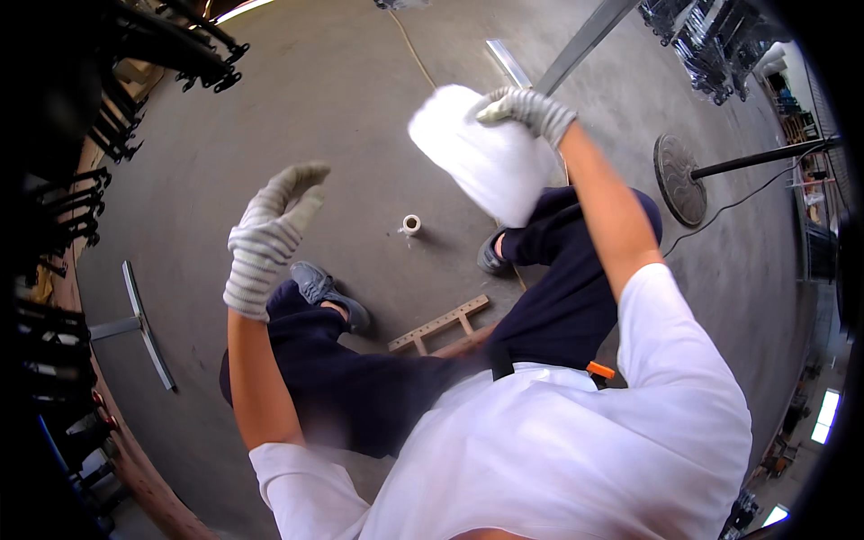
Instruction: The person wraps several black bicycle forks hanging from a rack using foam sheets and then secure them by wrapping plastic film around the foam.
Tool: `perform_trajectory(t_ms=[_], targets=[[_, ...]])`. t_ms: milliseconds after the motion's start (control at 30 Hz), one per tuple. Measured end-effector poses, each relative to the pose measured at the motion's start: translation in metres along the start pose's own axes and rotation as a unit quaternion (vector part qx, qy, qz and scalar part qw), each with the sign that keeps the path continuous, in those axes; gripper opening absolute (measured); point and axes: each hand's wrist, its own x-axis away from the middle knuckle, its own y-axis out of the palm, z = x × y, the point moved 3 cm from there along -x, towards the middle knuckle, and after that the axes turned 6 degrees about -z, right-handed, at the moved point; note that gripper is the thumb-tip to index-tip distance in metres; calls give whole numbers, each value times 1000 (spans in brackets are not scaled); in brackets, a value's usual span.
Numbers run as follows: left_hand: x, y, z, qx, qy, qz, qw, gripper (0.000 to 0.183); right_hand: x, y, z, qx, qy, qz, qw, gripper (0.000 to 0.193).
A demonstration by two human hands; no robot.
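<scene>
Both my hands wear striped grey-and-white knitted gloves. My right hand [526, 110], held out ahead and to the right, pinches the upper edge of a white, soft-looking flat bundle [481, 157]. The bundle hangs toward my right knee and is slightly blurred, so I cannot tell whether it is foam sheet or cloth. My left hand [273, 229] is raised over the floor on the left. Its fingers curve forward with a gap from the thumb, and nothing lies between them. Between my feet, a short pale tube [411, 225] stands on the floor.
A wooden frame piece [441, 326] lies below me. Metal T-shaped stands rest at the left [139, 319] and upper right [580, 45]. A round black base [679, 180] with a pole stands right, a cable beside it. Black metal parts [72, 207] line the left.
</scene>
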Motion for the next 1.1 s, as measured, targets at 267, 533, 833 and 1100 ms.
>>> perform_trajectory(t_ms=[267, 533, 833, 1100], targets=[[6, 31, 25, -358, 257, -1, 898, 52, 81, 159, -132, 609, -35, -113, 784, 17], [48, 47, 6, -148, -124, -397, 897, 58, 102, 181, -86, 714, -76, -77, 692, 15], [25, 155, -75, 622, -113, -295, 716, 94, 145, 248, -59, 679, -332, -109, 646, 8], [-19, 258, -25, 316, -317, -326, 833, 94, 154, 327, -3, 677, -377, -207, 598, 9]])
